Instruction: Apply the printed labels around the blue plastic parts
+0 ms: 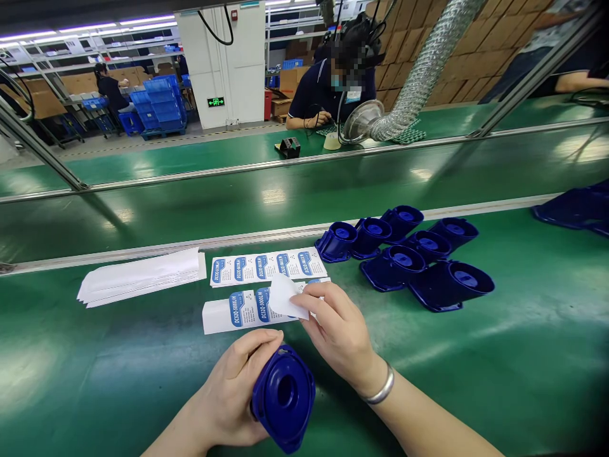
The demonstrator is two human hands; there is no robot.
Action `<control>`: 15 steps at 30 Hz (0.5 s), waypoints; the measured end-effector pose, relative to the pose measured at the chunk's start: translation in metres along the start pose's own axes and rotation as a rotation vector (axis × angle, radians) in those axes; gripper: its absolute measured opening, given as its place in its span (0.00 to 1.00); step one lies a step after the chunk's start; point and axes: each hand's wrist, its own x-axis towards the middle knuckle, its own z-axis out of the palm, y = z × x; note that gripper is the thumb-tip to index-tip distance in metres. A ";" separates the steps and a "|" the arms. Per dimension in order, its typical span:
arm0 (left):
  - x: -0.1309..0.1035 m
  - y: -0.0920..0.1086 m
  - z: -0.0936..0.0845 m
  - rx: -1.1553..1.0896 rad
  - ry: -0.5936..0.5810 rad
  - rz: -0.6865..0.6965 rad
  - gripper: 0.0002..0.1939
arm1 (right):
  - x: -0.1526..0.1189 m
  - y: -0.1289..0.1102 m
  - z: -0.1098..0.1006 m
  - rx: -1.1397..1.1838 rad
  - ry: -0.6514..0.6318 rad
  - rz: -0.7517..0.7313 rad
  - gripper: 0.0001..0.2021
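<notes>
My left hand [238,387] is wrapped round a dark blue plastic housing [304,387], whose face with a round central hole is turned toward me. Between the thumb and fingers of my right hand [340,330] is a sticker label [284,297], its white back showing. Just beneath it lies a label sheet [219,318] with blue and white printed labels, partly hidden by the held label and my fingers. A second stack of printed label sheets [261,270] rests behind that one. A metal bangle circles my right wrist.
White paper strips [143,276] lie at the left. Several blue housings [402,263] stand at the right, with more blue parts [575,206] at the far right edge. A metal rail [266,235] borders the green bench. Across it, a person [314,95] works near a flexible duct [428,63].
</notes>
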 end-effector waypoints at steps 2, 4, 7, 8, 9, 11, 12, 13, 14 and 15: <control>0.000 0.000 0.001 -0.011 -0.010 -0.006 0.45 | 0.001 -0.001 0.000 -0.013 -0.003 -0.017 0.15; -0.001 0.000 0.002 -0.039 -0.020 -0.021 0.48 | 0.001 -0.001 0.000 -0.020 -0.004 -0.028 0.15; 0.000 0.003 0.005 -0.247 0.023 -0.153 0.50 | 0.000 -0.002 0.000 0.054 -0.009 0.024 0.14; 0.000 0.004 0.006 -0.325 0.049 -0.212 0.50 | 0.000 -0.002 0.001 0.115 -0.005 0.073 0.13; 0.000 0.006 0.006 -0.396 0.074 -0.269 0.51 | 0.000 -0.002 0.001 0.194 0.009 0.149 0.11; 0.002 0.009 0.005 -0.521 0.136 -0.398 0.50 | 0.001 0.000 0.003 0.421 0.059 0.364 0.07; 0.003 0.011 0.003 -0.604 0.175 -0.480 0.49 | 0.002 0.001 0.003 0.560 0.086 0.486 0.07; 0.004 0.012 0.001 -0.724 0.225 -0.583 0.48 | 0.004 0.002 0.004 0.701 0.113 0.602 0.11; 0.006 0.012 -0.001 -0.868 0.278 -0.691 0.46 | 0.005 0.004 0.004 0.833 0.133 0.703 0.15; 0.008 0.012 -0.003 -1.017 0.333 -0.788 0.44 | 0.007 0.005 0.004 0.944 0.138 0.783 0.17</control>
